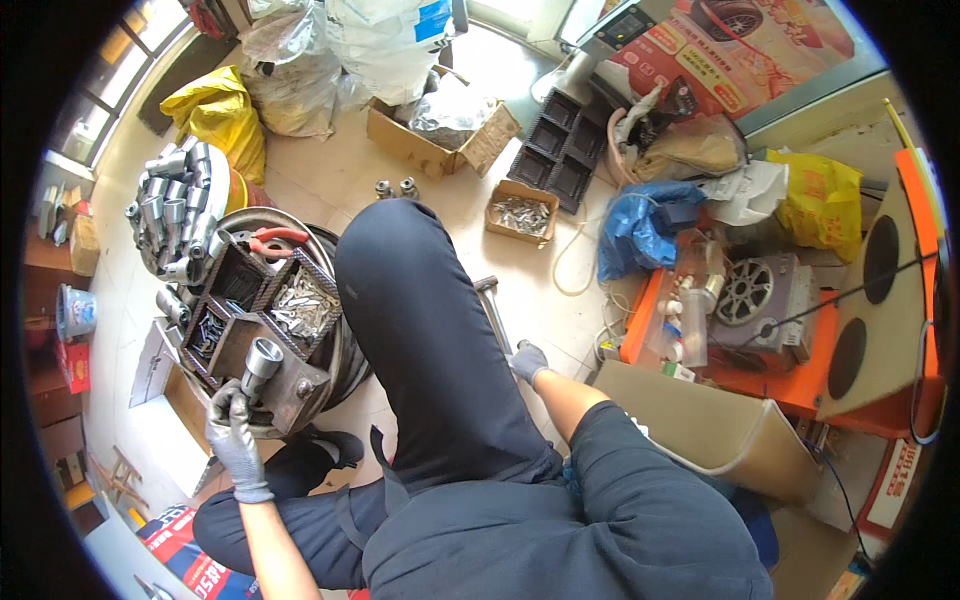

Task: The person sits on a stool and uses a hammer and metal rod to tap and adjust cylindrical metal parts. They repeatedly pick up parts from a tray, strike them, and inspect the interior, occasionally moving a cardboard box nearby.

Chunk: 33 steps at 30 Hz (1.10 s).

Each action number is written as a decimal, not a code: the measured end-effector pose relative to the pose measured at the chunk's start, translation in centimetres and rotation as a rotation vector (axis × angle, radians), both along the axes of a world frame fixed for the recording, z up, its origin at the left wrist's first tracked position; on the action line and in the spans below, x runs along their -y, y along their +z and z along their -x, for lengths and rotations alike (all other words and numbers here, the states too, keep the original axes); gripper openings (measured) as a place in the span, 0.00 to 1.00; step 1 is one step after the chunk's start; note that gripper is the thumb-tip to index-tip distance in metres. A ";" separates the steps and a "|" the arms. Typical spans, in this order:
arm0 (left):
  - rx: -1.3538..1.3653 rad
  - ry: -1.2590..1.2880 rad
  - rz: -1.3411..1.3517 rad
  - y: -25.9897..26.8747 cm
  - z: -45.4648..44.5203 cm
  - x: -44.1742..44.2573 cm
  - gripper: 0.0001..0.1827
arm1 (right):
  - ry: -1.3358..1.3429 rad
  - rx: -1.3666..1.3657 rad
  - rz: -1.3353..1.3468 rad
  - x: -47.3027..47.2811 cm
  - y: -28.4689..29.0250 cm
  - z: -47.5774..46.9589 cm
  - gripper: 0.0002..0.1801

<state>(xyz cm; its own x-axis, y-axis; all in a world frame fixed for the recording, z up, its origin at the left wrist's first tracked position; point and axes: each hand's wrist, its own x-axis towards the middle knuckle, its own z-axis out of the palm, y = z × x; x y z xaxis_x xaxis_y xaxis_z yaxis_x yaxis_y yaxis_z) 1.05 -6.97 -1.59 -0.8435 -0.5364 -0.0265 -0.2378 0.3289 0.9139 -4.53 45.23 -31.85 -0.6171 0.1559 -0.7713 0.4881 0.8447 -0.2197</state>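
Note:
My left hand (234, 427), in a grey-coated work glove, holds a shiny cylindrical metal fitting (262, 361) by its lower end. The fitting's wide round end faces up, over a worn metal block (296, 382). Down by the floor, right of my raised knee, my gloved right hand (531, 361) grips the handle end of a hammer (493, 311). The hammer's head points away from me. Just beyond my left hand, a compartment tray (262, 306) holds small flat metal pieces (304, 306) and dark pins (208, 334). Red-handled pliers (277, 241) lie across the tray's far edge.
Many similar metal fittings (172, 202) are heaped on a drum at far left. Two more fittings (396, 187) stand on the floor beyond my knee. A small carton (523, 212) holds metal pieces. An orange cabinet (637, 319) and a beige panel (675, 412) flank my right arm.

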 end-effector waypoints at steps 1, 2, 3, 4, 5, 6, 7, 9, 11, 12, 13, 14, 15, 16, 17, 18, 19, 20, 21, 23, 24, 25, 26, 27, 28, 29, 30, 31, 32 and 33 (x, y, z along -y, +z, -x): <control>0.014 0.066 0.025 -0.2 0.2 -0.6 0.12 | -0.044 -0.049 0.017 1.3 -0.1 -0.4 0.38; -0.037 0.036 0.030 -0.2 0.2 -1.2 0.11 | -0.047 -0.061 -0.012 2.7 -0.2 0.6 0.38; -0.042 0.079 0.020 -0.3 0.4 -1.5 0.10 | -0.015 -0.125 -0.032 3.5 0.0 1.5 0.37; 0.023 0.125 -0.060 -0.3 0.1 -1.9 0.10 | 0.045 -0.187 -0.038 4.9 -0.1 2.8 0.36; 0.018 0.139 -0.104 -0.1 0.0 -2.1 0.10 | 0.103 -0.240 -0.037 5.7 0.0 3.9 0.35; 0.011 0.154 -0.164 -0.1 -0.1 -2.2 0.10 | 0.154 -0.281 -0.040 6.1 0.1 4.8 0.35; -0.065 0.090 0.027 0.1 -0.4 -2.6 0.08 | 0.200 -0.315 -0.055 6.1 0.1 5.9 0.34; -0.069 0.097 0.011 0.2 -0.2 -2.6 0.12 | 0.273 -0.347 -0.074 5.5 0.0 7.6 0.33; -0.064 0.016 0.112 0.7 0.0 -2.6 0.12 | 0.309 -0.361 -0.069 4.4 0.1 8.9 0.31; -0.027 0.048 0.117 1.0 0.0 -2.8 0.13 | 0.322 -0.373 -0.057 3.6 0.5 9.4 0.31; 0.005 0.074 0.099 1.3 0.2 -2.8 0.15 | 0.327 -0.391 -0.034 3.1 0.9 9.7 0.30; -0.003 0.088 0.065 1.4 0.4 -3.0 0.14 | 0.328 -0.417 -0.002 2.6 1.7 9.9 0.29; -0.046 0.044 0.188 1.5 0.7 -3.1 0.13 | 0.329 -0.454 0.049 2.2 2.8 10.2 0.29; -0.070 0.004 0.284 1.6 0.9 -3.1 0.12 | 0.333 -0.506 0.114 2.0 4.5 10.4 0.28; -0.101 -0.025 0.376 1.6 1.2 -3.1 0.12 | 0.337 -0.584 0.219 1.9 6.5 10.5 0.28; -0.136 -0.042 0.331 1.5 1.3 -3.3 0.11 | 0.343 -0.676 0.348 2.0 9.1 10.9 0.27; -0.147 -0.038 0.305 1.3 1.4 -3.3 0.10 | 0.332 -0.770 0.506 2.1 12.4 11.3 0.27; -0.151 -0.036 0.272 1.2 1.3 -3.5 0.10 | 0.294 -0.847 0.660 2.4 16.1 12.0 0.26; -0.151 -0.041 0.234 1.1 1.1 -3.6 0.10 | 0.106 -0.793 0.750 2.8 20.4 12.7 0.26; -0.148 -0.048 0.156 0.9 0.5 -3.8 0.09 | -0.453 -0.606 0.815 3.5 29.8 14.2 0.14; -0.135 -0.066 0.104 0.9 0.1 -3.9 0.09 | -0.280 -0.712 0.855 4.1 34.3 14.3 0.10; -0.137 -0.091 0.048 0.9 -0.1 -4.1 0.09 | -0.308 -0.673 0.937 5.1 38.3 14.2 0.10; -0.200 -0.163 0.146 0.9 -0.3 -4.2 0.10 | -0.259 -0.594 1.086 6.4 41.8 13.7 0.10; -0.202 -0.158 0.189 0.9 -0.4 -4.3 0.10 | -0.215 -0.487 1.284 8.3 44.3 13.0 0.11; -0.226 -0.158 0.236 0.9 -0.5 -4.5 0.10 | -0.261 -0.529 1.171 11.3 45.0 12.5 0.11; -0.230 -0.146 0.272 0.9 -0.5 -4.6 0.10 | -0.312 -0.554 1.113 14.4 45.4 12.0 0.12; -0.220 -0.111 0.246 0.8 -0.6 -4.8 0.10 | -0.156 -0.492 1.026 17.3 45.6 11.1 0.09; -0.230 -0.083 0.218 0.7 -0.6 -5.1 0.10 | 0.028 -0.431 0.984 20.0 45.3 10.0 0.07; -0.242 -0.055 0.194 0.5 -0.6 -5.3 0.09 | 0.026 -0.324 0.957 23.0 44.2 9.3 0.07; -0.256 -0.025 0.172 0.3 -0.6 -5.4 0.09 | 0.050 -0.225 0.964 26.0 42.5 8.7 0.08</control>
